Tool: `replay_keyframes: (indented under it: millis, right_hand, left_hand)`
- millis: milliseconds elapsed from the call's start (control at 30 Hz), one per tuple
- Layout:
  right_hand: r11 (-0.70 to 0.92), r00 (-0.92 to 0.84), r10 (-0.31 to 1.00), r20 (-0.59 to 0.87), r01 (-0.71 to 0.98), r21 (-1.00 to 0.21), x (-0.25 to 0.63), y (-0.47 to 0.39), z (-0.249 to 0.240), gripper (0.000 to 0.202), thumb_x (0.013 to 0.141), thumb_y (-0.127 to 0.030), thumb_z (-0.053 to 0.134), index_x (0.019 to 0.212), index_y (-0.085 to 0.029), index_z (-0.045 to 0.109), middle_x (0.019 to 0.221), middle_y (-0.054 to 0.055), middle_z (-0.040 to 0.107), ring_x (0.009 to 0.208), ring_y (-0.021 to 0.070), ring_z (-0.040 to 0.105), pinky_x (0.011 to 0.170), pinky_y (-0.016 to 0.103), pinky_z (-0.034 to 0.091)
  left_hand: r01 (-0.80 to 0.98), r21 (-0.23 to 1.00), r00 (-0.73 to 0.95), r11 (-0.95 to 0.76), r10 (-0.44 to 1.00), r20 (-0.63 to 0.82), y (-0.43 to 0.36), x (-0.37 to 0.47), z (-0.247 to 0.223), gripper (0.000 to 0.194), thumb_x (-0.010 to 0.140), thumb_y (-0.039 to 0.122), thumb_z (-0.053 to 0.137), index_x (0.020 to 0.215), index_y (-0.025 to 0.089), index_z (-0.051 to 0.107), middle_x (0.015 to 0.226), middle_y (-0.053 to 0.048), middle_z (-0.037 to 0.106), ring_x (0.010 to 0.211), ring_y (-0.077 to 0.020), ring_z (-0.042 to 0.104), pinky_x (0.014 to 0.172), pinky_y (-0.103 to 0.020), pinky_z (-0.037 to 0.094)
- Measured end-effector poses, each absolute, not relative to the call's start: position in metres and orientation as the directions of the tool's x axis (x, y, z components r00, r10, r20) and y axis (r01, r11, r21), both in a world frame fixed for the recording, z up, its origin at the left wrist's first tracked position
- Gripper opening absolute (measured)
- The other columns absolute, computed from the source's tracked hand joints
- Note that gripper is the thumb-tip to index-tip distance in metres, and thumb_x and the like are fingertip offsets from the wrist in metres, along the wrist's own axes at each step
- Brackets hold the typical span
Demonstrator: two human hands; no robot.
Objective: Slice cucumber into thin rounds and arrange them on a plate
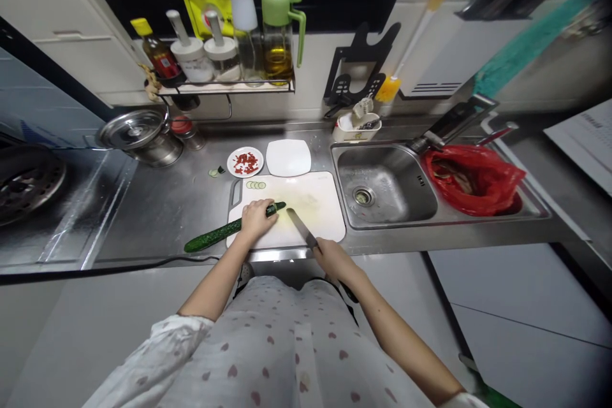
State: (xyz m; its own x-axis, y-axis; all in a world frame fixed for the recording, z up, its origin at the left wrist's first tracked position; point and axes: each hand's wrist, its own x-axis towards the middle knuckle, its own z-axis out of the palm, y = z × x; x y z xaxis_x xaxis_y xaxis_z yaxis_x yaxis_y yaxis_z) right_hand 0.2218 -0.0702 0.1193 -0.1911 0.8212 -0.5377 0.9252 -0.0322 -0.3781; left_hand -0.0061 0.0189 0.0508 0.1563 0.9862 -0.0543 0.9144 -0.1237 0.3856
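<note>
A long dark-green cucumber (213,237) lies slantwise across the left part of a white cutting board (325,207), its far end overhanging onto the counter. My left hand (257,219) is closed over it near the cut end. In my right hand (335,259) is the handle of a kitchen knife (301,227), whose blade points up and left over the board. The blade's tip is close to the cucumber's end, apparently just right of it. Several round cucumber slices (255,185) overlap in a row at the board's upper left.
Behind the board are a plate of chopped red pieces (245,162) and a white square plate (288,157). To the right sits a steel sink (389,185) with a red plastic bag (473,178). A lidded pot (143,135) stands left, below a condiment shelf (224,87).
</note>
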Motion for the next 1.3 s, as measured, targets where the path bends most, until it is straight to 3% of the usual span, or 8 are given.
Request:
replay_keyframes:
  millis: [133,300,500,700,867,1000,1300]
  right_hand:
    - [-0.079,-0.132,0.860,-0.493,0.920,-0.383,0.238,-0.071,0.115,0.020,0.089,-0.018,0.039,0.090,-0.014,0.058,0.084,0.009,0.066,0.079,0.0163,0.059,0.062,0.023,0.029]
    - [-0.115,-0.116,0.869,-0.481,0.898,-0.424,0.244,-0.072,0.111,0.018,0.089,-0.018,0.039,0.088,-0.014,0.057,0.080,0.007,0.065,0.074,0.0153,0.057,0.062,0.022,0.029]
    - [-0.146,-0.110,0.863,-0.493,0.880,-0.452,0.245,-0.071,0.110,0.019,0.089,-0.017,0.039,0.088,-0.015,0.057,0.073,0.005,0.062,0.065,0.0134,0.053,0.060,0.023,0.028]
    - [-0.153,-0.099,0.871,-0.481,0.876,-0.458,0.248,-0.068,0.107,0.020,0.089,-0.016,0.038,0.086,-0.015,0.057,0.068,0.004,0.061,0.065,0.0136,0.053,0.059,0.023,0.028]
    - [-0.139,-0.105,0.884,-0.456,0.872,-0.470,0.250,-0.068,0.098,0.019,0.088,-0.016,0.038,0.083,-0.015,0.057,0.069,0.004,0.061,0.066,0.0139,0.054,0.060,0.023,0.029]
    - [-0.123,-0.113,0.891,-0.439,0.872,-0.474,0.253,-0.066,0.093,0.019,0.088,-0.018,0.037,0.082,-0.015,0.056,0.071,0.004,0.061,0.068,0.0142,0.054,0.061,0.022,0.031]
    - [-0.153,-0.090,0.874,-0.477,0.881,-0.448,0.252,-0.051,0.100,0.019,0.090,-0.020,0.038,0.084,-0.016,0.056,0.070,0.004,0.061,0.065,0.0137,0.054,0.058,0.022,0.029]
  left_hand:
    - [0.917,0.372,0.181,-0.146,0.982,-0.061,0.025,0.005,0.053,0.044,0.075,0.037,0.062,0.117,0.026,0.059,0.112,-0.008,0.065,0.106,-0.0299,0.053,0.090,-0.043,0.035]
    - [0.910,0.381,0.204,-0.164,0.977,-0.066,0.029,0.015,0.055,0.026,0.079,0.029,0.057,0.103,0.025,0.065,0.104,-0.006,0.068,0.103,-0.0260,0.055,0.092,-0.041,0.032]
    - [0.836,0.529,0.163,-0.145,0.987,0.013,0.034,0.015,0.062,0.024,0.077,0.030,0.060,0.099,0.024,0.067,0.101,-0.005,0.068,0.099,-0.0232,0.058,0.093,-0.039,0.035]
    - [0.624,0.779,-0.198,0.053,0.976,0.091,0.060,-0.020,0.056,0.032,0.072,0.036,0.066,0.100,0.021,0.067,0.086,-0.003,0.068,0.078,-0.0166,0.061,0.077,-0.029,0.045]
    - [0.434,0.870,-0.551,0.236,0.833,0.049,0.090,-0.078,0.043,0.040,0.068,0.041,0.067,0.099,0.017,0.067,0.077,-0.002,0.065,0.067,-0.0129,0.059,0.070,-0.025,0.047]
    - [0.370,0.865,-0.684,0.339,0.729,0.007,0.110,-0.121,0.038,0.039,0.064,0.038,0.071,0.094,0.014,0.067,0.076,-0.002,0.064,0.067,-0.0126,0.059,0.070,-0.026,0.048]
    - [0.343,0.739,-0.805,0.580,0.587,-0.086,0.136,-0.172,0.024,0.029,0.057,0.029,0.077,0.079,0.015,0.064,0.071,-0.003,0.063,0.074,-0.0201,0.063,0.079,-0.037,0.049]
